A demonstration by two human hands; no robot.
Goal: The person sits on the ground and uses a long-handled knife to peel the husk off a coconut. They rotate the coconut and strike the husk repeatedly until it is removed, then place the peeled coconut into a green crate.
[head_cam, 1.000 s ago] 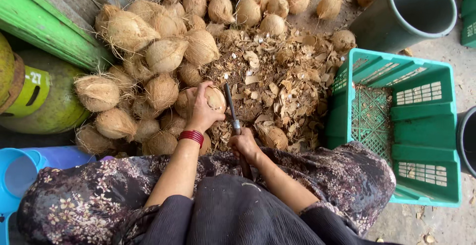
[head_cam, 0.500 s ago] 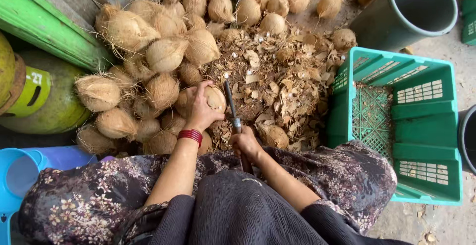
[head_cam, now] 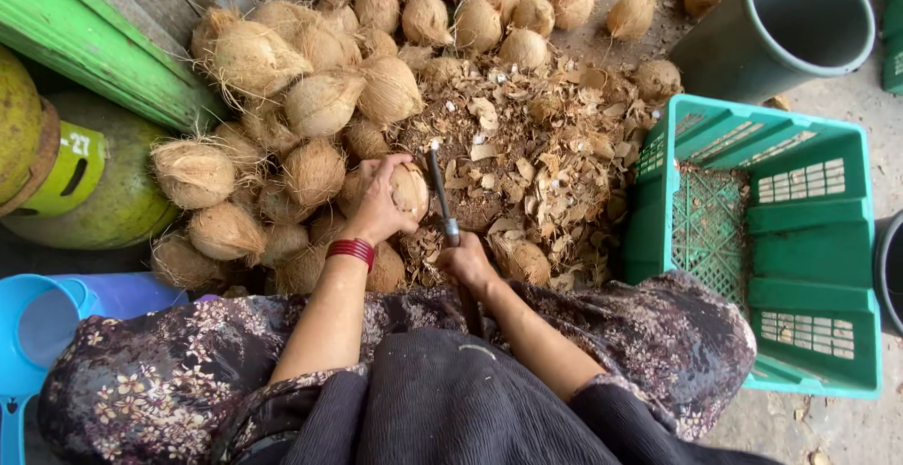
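Head view: looked straight down on a seated person's lap and both hands, over a heap of husked coconuts.
Far left: a blue plastic container (head_cam: 42, 329) sat at the lower edge, with a green gas cylinder (head_cam: 89, 183) above it and a green painted board (head_cam: 103, 47) running diagonally beside the heap.
Coconut pile (head_cam: 320, 98): brown, fibrous nuts lay crowded together from the board across to the middle of the frame.
Left hand (head_cam: 376, 204): its grip was closed around a coconut (head_cam: 411, 189) at the edge of the pile, fingers wrapped over the top; a red bangle (head_cam: 351, 251) circled the wrist.
Knife (head_cam: 440, 192): the dark blade pointed away from the person, its edge just beside the held coconut.
Right hand (head_cam: 466, 263): its grip was clamped on the knife handle, close to the lap.
Husk scraps (head_cam: 536, 155): loose shavings covered the ground right of the blade.
Crate (head_cam: 847, 267): a teal plastic crate stood beside the scraps.
Bucket (head_cam: 814, 14): a grey-green bucket stood above the crate.
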